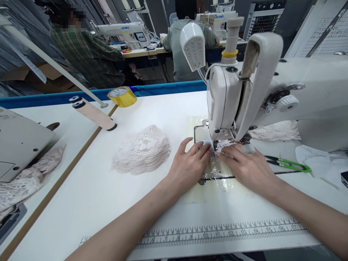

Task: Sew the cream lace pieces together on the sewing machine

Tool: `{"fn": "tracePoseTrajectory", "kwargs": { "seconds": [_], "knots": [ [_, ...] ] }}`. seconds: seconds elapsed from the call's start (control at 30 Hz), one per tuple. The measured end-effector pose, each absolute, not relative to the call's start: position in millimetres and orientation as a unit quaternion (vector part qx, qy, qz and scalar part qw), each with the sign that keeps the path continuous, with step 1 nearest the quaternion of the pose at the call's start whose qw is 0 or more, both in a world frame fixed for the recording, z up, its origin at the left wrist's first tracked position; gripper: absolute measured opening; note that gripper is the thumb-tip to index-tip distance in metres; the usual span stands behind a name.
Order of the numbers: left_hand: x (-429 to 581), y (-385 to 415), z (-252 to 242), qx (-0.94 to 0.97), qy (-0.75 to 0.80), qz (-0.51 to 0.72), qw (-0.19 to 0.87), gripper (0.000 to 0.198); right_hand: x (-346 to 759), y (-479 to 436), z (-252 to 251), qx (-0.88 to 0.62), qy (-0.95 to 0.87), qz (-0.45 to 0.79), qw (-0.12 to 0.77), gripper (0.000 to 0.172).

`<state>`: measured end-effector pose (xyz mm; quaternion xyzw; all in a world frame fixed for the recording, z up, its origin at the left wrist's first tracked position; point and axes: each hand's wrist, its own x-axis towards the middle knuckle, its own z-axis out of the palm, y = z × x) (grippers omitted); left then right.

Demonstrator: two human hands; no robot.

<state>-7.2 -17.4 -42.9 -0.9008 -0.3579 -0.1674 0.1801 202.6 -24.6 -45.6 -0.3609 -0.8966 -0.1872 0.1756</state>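
Observation:
A small piece of white lace lies under the presser foot of a white sewing machine. To the left of the needle, my left hand is closed on the edge of the piece, its fingertips pressed down on it and its thumb raised a little. My right hand grips the lace on the other side, fingers bent and close to the foot; a pale wrap circles one finger. Much of the lace is hidden by my fingers and the machine head.
A heap of cream lace sits left of my hands. Green thread snips and white cloth lie at right. Farther back are a thread cone and yellow tape. Two people sit at machines beyond the blue table edge.

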Motion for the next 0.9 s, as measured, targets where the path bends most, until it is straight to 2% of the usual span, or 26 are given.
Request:
{"fn": "tracePoseTrajectory", "kwargs": {
  "seconds": [0.27,0.9],
  "knots": [
    [-8.8,-20.8,-42.3,-0.905,-0.358,-0.164,0.160,0.030,202.5,-25.0,-47.3,-0.364,-0.893,-0.202,0.169,0.041],
    [-8.1,-20.0,-42.1,-0.904,-0.362,-0.174,0.145,0.029,204.7,-25.2,-48.4,-0.365,-0.894,-0.193,0.177,0.036]
  ]
}}
